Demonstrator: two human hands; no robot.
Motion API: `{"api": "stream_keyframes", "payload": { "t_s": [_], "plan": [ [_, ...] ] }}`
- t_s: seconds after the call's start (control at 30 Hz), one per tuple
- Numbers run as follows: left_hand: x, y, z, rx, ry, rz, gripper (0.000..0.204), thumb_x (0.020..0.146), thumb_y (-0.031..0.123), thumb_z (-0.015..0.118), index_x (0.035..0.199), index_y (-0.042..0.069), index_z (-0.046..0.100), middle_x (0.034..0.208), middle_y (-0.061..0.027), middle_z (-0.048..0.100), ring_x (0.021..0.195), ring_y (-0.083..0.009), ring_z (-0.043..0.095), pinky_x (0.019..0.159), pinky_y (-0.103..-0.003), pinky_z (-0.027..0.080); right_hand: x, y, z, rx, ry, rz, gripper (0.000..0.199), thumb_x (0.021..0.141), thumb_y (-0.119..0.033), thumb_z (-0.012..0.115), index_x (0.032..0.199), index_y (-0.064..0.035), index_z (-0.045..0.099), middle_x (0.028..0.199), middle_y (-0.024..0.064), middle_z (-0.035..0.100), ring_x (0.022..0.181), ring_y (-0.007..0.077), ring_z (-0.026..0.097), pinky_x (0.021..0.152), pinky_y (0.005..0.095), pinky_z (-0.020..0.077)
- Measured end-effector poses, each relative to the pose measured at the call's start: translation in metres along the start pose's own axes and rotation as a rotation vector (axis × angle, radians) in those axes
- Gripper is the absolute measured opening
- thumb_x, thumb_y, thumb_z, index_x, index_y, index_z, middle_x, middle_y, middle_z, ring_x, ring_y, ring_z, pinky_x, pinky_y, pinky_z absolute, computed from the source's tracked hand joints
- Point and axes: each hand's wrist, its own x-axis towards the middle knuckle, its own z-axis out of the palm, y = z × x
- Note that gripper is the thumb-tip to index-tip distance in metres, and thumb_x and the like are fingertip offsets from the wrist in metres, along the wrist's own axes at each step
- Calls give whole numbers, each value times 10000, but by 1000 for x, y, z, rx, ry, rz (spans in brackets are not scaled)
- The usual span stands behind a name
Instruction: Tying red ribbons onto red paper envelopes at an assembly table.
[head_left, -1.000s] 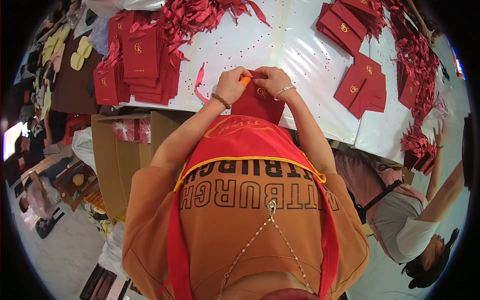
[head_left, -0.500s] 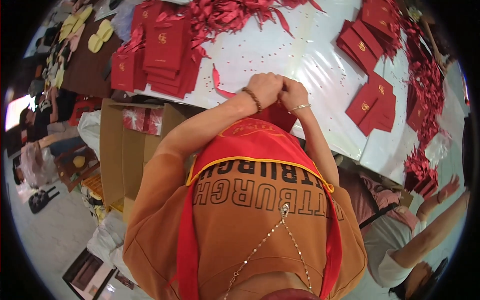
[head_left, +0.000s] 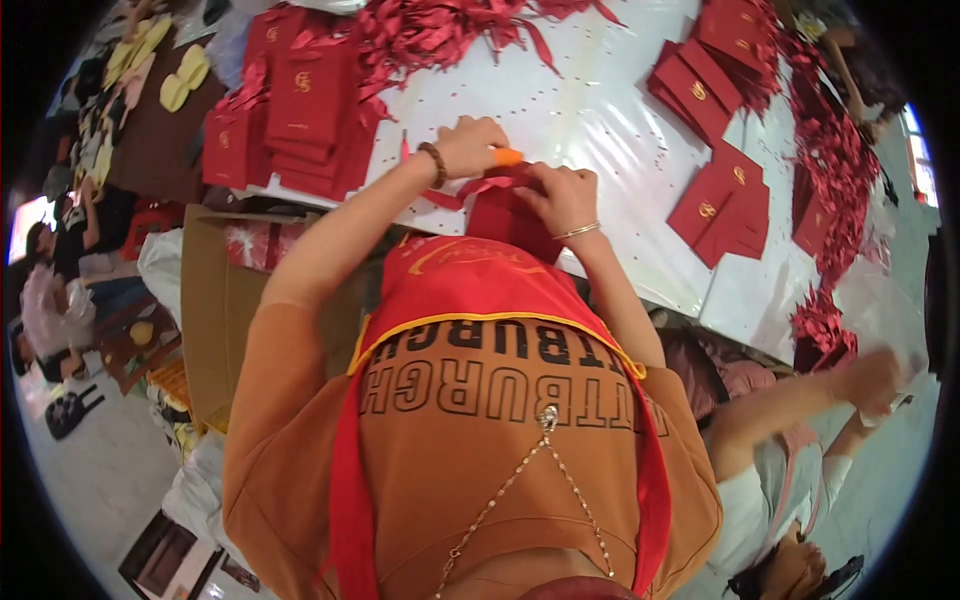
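A red paper bag [head_left: 512, 222] is at the table's near edge, just beyond my apron. My right hand [head_left: 568, 200] is closed at its upper right edge, with thumb and fingers pinching the bag and the ribbon there. A red ribbon [head_left: 450, 198] runs leftward from the bag, and its loose end curls up on the table. My left hand [head_left: 468, 150] is above the bag's upper left side, fingers bent and spread. An orange cover on one of its digits points toward the bag's top edge; nothing shows in this hand.
Red bags [head_left: 310, 110] are stacked at the far left, beside a heap of red ribbons [head_left: 450, 40]. More red bags [head_left: 735, 205] lie to the right. An open cardboard box [head_left: 210, 320] stands left of me. At the right, another person's arm [head_left: 800, 400] is raised.
My hands were together over the bag and have moved apart. The left went leftward, uncovering the orange digit cover, ribbon and bag top. The other person's arm at the right swung inward.
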Motion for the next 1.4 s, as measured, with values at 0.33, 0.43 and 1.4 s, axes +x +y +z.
{"api": "stream_keyframes", "payload": {
  "t_s": [0.33, 0.43, 1.4],
  "plan": [
    [49, 17, -17, -127, -768, 172, 179, 697, 130, 575, 799, -4, 636, 756, -46, 619, 703, -113, 521, 668, -267, 410, -11, -6, -3, 21, 147, -62, 118, 736, -262, 620, 804, -166, 620, 662, -6, 603, 649, 165, 547, 704, 353, 311],
    [55, 12, -3, -143, -606, 164, 192, 707, 156, 580, 816, 14, 651, 749, -42, 612, 692, -110, 519, 650, -257, 411, -11, 2, -4, 67, 137, -15, 120, 738, -267, 618, 796, -162, 625, 642, 6, 597, 625, 172, 545, 698, 351, 312],
    [-108, -31, -39, -1419, 192, 170, 314, 785, 18, 554, 1094, -28, 528, 937, -68, 566, 824, -128, 545, 770, -251, 432, 22, 46, 31, 74, -138, 386, 296, 744, -378, 598, 990, -212, 602, 821, 46, 651, 792, 209, 612, 700, 342, 377]
  ]
}}
